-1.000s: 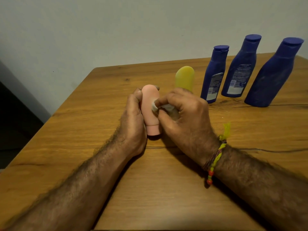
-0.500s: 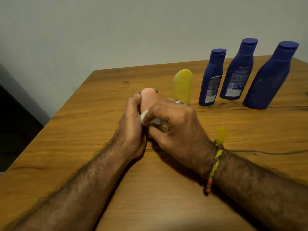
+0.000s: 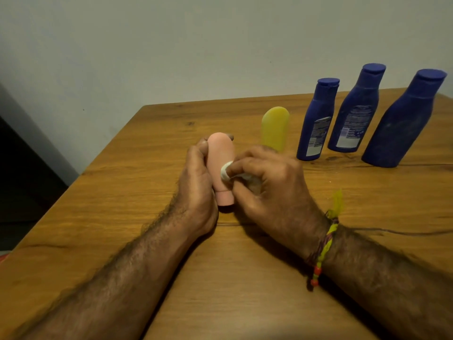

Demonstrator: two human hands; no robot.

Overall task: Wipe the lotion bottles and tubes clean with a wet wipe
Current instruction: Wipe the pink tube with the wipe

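Pink plastic tube (image 3: 220, 165), matte and smooth, rounded at the far end, stands cap-down on the worktop (image 3: 122, 192); our left hand (image 3: 196, 190) wraps around its left side, fingertips showing past the top, so that grip is clenched on the tube. Our right hand (image 3: 269, 185) pinches a small white wet wipe (image 3: 226, 171), bunched over a fingertip and pressed against the tube's right side, mid-body; more of the wipe sits crumpled inside the curled fingers. Tube contents not visible, opaque wall. The short pink cap (image 3: 225, 198) touches the wood.

Just behind the right hand stands a yellow tube (image 3: 275, 128), translucent-looking, flat rounded top, lower part hidden by the knuckles. To its right, three dark blue bottles in a row, all upright with flat flip caps: small blue bottle (image 3: 316, 121), middle blue bottle (image 3: 355, 109), large blue bottle (image 3: 404, 121). The small and middle ones show white-and-grey back labels with fine print, too blurred for us to read; no brand legible. The large one shows no label on this side and looks dusty or scuffed. All opaque, fill level cannot be told.

Worktop is wood-grain laminate, warm brown, with a dark crack line running right. A braided yellow wristband (image 3: 323, 246) with orange beads sits on the right wrist. Plain pale wall (image 3: 196, 45) behind.
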